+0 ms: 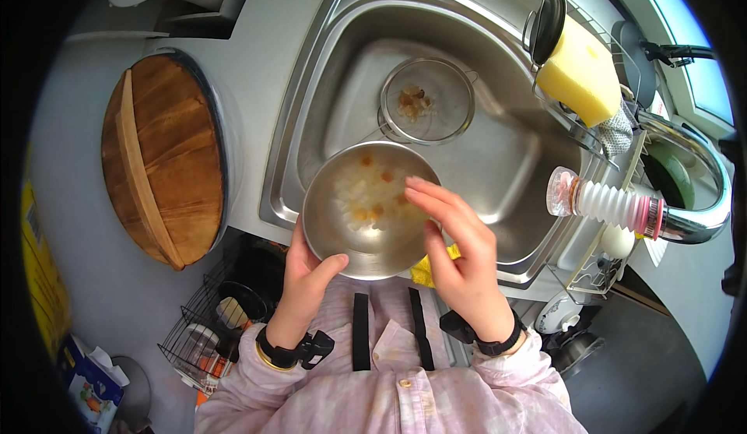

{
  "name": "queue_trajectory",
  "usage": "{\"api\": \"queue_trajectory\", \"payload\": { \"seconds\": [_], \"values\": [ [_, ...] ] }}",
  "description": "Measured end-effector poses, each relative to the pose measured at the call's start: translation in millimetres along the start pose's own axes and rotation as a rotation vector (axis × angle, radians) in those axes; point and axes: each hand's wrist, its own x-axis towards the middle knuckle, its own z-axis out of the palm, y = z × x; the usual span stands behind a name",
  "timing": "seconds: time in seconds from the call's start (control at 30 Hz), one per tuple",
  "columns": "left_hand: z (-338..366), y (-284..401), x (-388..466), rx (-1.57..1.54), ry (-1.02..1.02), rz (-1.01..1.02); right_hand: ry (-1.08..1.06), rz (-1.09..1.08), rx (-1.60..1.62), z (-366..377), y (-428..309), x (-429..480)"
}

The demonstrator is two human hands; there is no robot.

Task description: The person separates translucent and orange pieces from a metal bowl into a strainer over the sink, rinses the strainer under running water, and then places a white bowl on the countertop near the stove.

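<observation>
My left hand [306, 285] grips a stainless steel bowl [373, 264] by its near left side, thumb over the rim. Cloudy liquid in the bowl covers pale, translucent lumps and several orange-brown pieces [365, 212]. My right hand [461, 241] is at the bowl's right edge. Its fingers reach over the rim, with the thumb apart and nothing visible in the grasp. Beyond the bowl, a round mesh strainer [455, 116] sits in the stainless steel sink [496, 148]. A small clump of pale and brown pieces [414, 103] lies in the mesh.
A faucet [700, 224] with a white corrugated extension [613, 200] juts over the sink's right side. A yellow sponge [580, 66] rests in a wire rack behind it. Left of the sink is a round wooden lid [175, 154]. Below, a yellow cloth [425, 271] hangs at the counter edge.
</observation>
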Motion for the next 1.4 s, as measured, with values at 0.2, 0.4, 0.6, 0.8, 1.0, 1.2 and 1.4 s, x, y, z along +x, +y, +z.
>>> {"api": "queue_trajectory", "payload": {
  "seconds": [0.2, 0.4, 0.6, 0.8, 1.0, 1.2, 1.4],
  "values": [
    [10.0, -2.1, 0.3, 0.022, -0.068, 0.053, -0.063, 0.059, -0.072, 20.2, 10.5, 17.2],
    [17.1, -5.0, -0.3, 0.04, -0.092, 0.067, -0.119, 0.035, -0.158, 27.0, 15.7, 22.6],
    [23.3, -5.0, -3.1, 0.004, -0.104, 0.052, -0.16, 0.191, 0.159, 23.8, 15.2, 19.6],
    [24.8, -5.0, -2.9, 0.004, -0.109, 0.06, 0.025, 0.041, 0.053, 14.1, 11.9, 15.8],
    [29.5, -8.4, -3.9, -0.02, -0.125, 0.061, -0.031, 0.139, -0.007, 32.9, 19.9, 18.3],
    [29.7, -11.9, -3.1, -0.015, -0.141, 0.077, -0.115, 0.179, 0.075, 49.0, 19.9, 5.0],
    [31.1, -14.1, -4.1, -0.028, -0.128, 0.058, -0.225, 0.558, 0.51, 52.1, 20.6, 1.3]
  ]
}}
